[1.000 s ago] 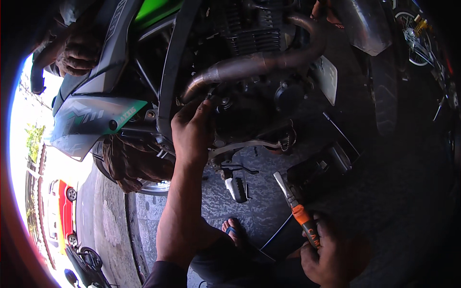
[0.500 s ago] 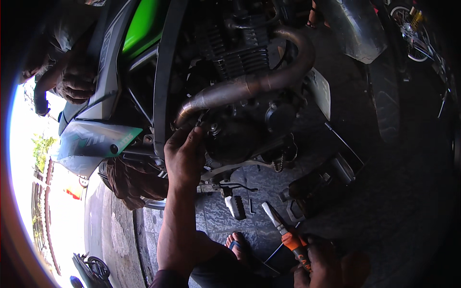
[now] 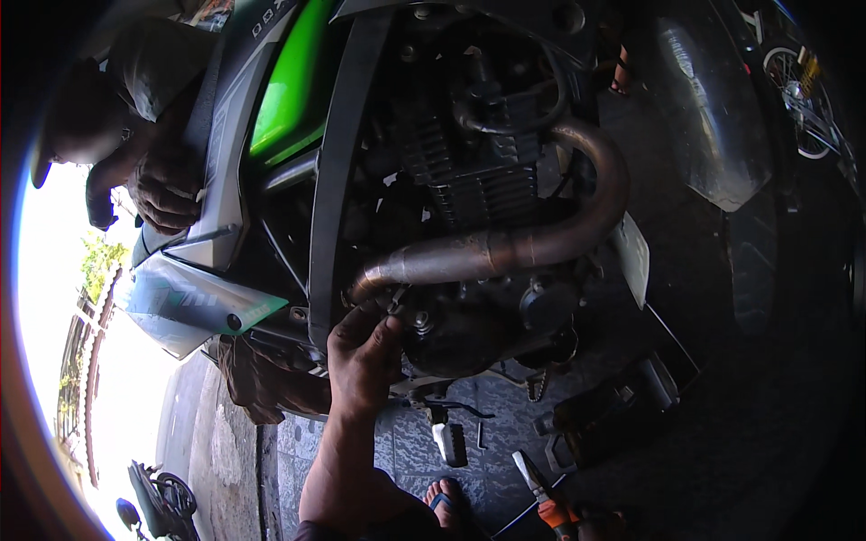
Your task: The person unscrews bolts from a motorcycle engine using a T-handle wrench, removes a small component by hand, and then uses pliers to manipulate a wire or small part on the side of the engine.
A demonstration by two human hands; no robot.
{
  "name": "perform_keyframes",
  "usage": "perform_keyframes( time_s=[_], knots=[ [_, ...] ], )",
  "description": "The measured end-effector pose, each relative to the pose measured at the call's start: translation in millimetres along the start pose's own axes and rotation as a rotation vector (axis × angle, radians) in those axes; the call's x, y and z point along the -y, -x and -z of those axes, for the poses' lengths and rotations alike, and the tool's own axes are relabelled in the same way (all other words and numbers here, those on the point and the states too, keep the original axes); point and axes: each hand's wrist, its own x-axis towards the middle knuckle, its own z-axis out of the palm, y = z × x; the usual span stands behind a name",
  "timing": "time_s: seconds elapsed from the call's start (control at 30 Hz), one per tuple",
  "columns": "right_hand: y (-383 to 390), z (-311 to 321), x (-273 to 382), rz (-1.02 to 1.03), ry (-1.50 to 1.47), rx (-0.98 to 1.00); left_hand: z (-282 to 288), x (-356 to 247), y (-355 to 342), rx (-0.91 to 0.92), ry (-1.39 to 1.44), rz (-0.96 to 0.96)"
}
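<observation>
- Reaching up under the motorcycle engine, left hand with fingers curled and half closed around a small fitting at the lower end of the rusty exhaust pipe, just above the dark crankcase cover; exactly what the fingertips pinch hidden in shadow.
- Gripping orange-handled pliers at the bottom edge of the view, right hand mostly cut off, seemingly closed on the handles, well apart from the engine.
- Resting below on the tiled floor: a sandalled foot and a footpeg.
- Holding the green fairing from the far side, another person's hands.
- Risking a dropped fastener lost on the dark floor, given the cramped, dim reach; likely also a scraped knuckle against the pipe if the fingers slip.
</observation>
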Motion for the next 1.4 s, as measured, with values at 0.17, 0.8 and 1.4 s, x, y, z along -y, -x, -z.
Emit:
perform_keyframes(
  time_s=[0.17,0.8,1.4],
  knots=[
    [-10,-1,-5,-0.141,-0.188,0.063,-1,-1,1,0.038,-0.07,-0.032],
    [-18,-15,-16,-0.206,-0.437,0.248,-10,-12,4,0.027,-0.039,0.075],
    [-20,-15,-7,-0.119,-0.286,0.219,-13,-17,2,0.126,0.101,0.104]
  ],
)
